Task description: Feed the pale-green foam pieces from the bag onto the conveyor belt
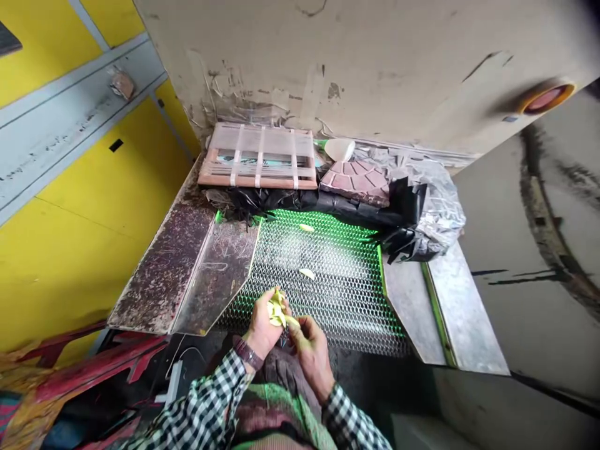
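My left hand (pixel 266 322) is cupped round a handful of small pale yellow curved pieces (pixel 277 309). Their exact kind I cannot make out. Close beside it, my right hand (pixel 310 350) has thumb and fingers pinched on one such pale yellow piece (pixel 292 322) at the edge of the handful. Both hands are over the near end of a metal mesh conveyor belt (pixel 347 300). Two similar pieces lie apart on the belt: one pale piece (pixel 307 274) near its middle and another yellowish piece (pixel 306 228) further back, in green light.
Black plastic sheeting (pixel 347 209) hangs across the belt's far end. Above it rest a wrapped wooden frame (pixel 262 178), a pinkish patterned slab (pixel 355 178) and clear plastic wrap (pixel 440 200). Metal side plates (pixel 220 275) flank the belt. A red metal frame (pixel 98 369) stands at lower left.
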The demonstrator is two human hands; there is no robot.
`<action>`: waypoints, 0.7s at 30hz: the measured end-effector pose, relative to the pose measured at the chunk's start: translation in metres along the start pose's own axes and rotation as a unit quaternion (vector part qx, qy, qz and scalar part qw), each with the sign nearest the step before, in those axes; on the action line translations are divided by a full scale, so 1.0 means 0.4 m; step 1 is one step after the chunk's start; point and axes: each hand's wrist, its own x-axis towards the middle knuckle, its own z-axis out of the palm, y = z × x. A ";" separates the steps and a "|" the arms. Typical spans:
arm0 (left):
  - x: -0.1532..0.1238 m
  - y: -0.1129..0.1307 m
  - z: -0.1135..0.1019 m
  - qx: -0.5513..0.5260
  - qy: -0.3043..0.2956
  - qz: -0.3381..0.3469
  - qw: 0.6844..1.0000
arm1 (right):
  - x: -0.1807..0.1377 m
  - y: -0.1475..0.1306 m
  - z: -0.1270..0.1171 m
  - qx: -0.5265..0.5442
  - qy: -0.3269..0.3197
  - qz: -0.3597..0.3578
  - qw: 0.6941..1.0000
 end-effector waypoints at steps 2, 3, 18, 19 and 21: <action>0.007 0.020 0.008 0.004 0.014 0.015 1.000 | 0.028 0.019 -0.022 0.003 0.005 -0.003 1.000; 0.010 0.032 0.010 0.009 0.020 0.025 0.999 | 0.045 0.026 -0.033 0.008 0.006 0.001 1.000; -0.030 0.031 -0.084 0.258 0.025 0.016 0.966 | 0.103 -0.016 -0.080 -0.204 0.046 -0.034 0.977; -0.029 0.028 -0.079 0.265 0.019 0.028 0.964 | 0.093 -0.028 -0.069 -0.206 0.016 -0.052 0.977; -0.028 0.018 -0.072 0.284 0.004 0.070 0.956 | 0.075 -0.044 -0.040 -0.205 -0.047 -0.088 0.974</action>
